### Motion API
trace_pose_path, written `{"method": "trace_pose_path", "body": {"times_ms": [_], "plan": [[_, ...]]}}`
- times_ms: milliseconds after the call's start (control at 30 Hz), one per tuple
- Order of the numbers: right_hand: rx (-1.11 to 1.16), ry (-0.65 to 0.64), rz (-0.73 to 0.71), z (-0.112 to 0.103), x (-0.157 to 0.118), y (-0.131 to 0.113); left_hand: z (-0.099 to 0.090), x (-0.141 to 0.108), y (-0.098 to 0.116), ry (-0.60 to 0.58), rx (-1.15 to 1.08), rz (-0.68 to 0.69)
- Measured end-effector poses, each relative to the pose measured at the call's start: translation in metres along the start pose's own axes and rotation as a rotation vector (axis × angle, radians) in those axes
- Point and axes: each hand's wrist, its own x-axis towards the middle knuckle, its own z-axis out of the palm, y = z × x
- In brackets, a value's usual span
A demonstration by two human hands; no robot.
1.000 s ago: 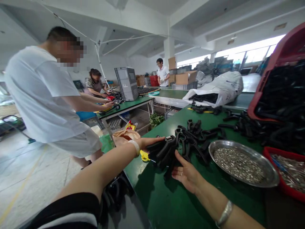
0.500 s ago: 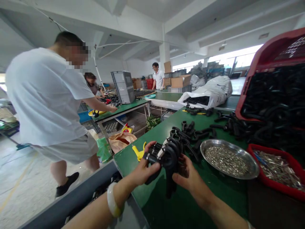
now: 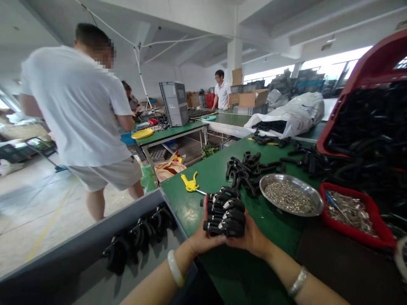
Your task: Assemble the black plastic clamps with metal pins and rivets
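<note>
A stack of several black plastic clamps [image 3: 229,215] with shiny metal parts sits between my two hands, above the green table [image 3: 254,275]. My left hand [image 3: 205,239] grips the stack's left side, thumb along the near edge. On the other side my right hand [image 3: 256,239] presses against the stack, its fingers mostly hidden behind the clamps. Just beyond the left hand lies a yellow-handled tool [image 3: 190,183] with a thin metal shaft. Past the stack, loose black clamp parts [image 3: 244,173] are heaped on the table.
A grey bin [image 3: 79,277] at lower left holds a row of black clamps [image 3: 140,235]. To the right are a metal bowl [image 3: 263,192] of small metal pieces, a red tray [image 3: 380,241] of pins and a tipped red basket [image 3: 327,127]. A co-worker [image 3: 79,106] stands at left.
The clamps have come nearer to me and now sit evenly stacked between both hands. My view has turned left and down, showing more of the grey bin. The nearby co-worker's arm has drawn back.
</note>
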Motion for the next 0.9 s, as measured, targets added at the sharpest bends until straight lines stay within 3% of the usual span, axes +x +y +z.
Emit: {"method": "trace_pose_path", "body": {"times_ms": [100,200,300,367,500,633,733,800,900], "plan": [[-0.106,-0.037,-0.137,-0.001,0.002,0.003,-0.002,-0.001,0.0,0.031,-0.006,0.001],[-0.1,-0.027,-0.182,0.0,0.004,0.007,-0.005,0.001,-0.003,0.176,-0.057,-0.017],[-0.121,-0.02,-0.196,0.001,0.005,0.009,-0.007,0.005,-0.004,0.32,-0.181,-0.145],[-0.171,-0.012,-0.205,0.001,0.006,0.011,-0.006,0.009,-0.004,0.356,-0.331,-0.226],[-0.322,0.009,-0.246,-0.002,0.006,0.018,0.0,0.011,-0.007,0.288,-0.666,-0.218],[-0.486,0.024,-0.283,-0.002,0.005,0.023,0.003,0.008,-0.012,0.178,-0.854,-0.189],[-0.56,0.096,-0.35,0.004,0.006,0.026,0.005,0.008,-0.01,0.231,-0.951,-0.17],[-0.582,0.129,-0.404,0.006,0.006,0.03,0.005,0.008,-0.007,0.234,-0.947,-0.173],[-0.672,0.155,-0.477,0.001,0.006,0.038,-0.004,0.007,-0.002,0.042,-0.663,-0.12]]}}
